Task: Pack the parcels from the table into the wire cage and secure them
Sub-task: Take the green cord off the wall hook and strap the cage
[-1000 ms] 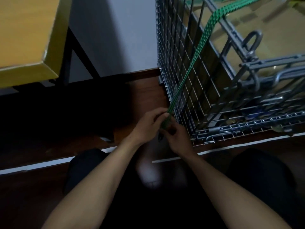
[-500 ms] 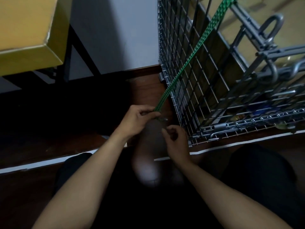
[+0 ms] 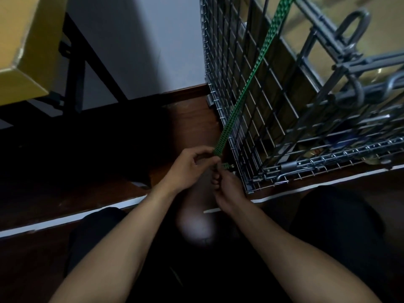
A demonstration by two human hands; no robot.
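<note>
Right hand (image 3: 227, 186) rejoined left hand (image 3: 188, 167) gripping strap (image 3: 247, 84).

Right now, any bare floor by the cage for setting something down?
Free: brown wooden floor bordered by the grey wall, the grey wire cage and the left hand. Under the black table legs: too dark to judge. Crowded: the cage's near corner, where it and the right hand grip the green perforated strap.
</note>
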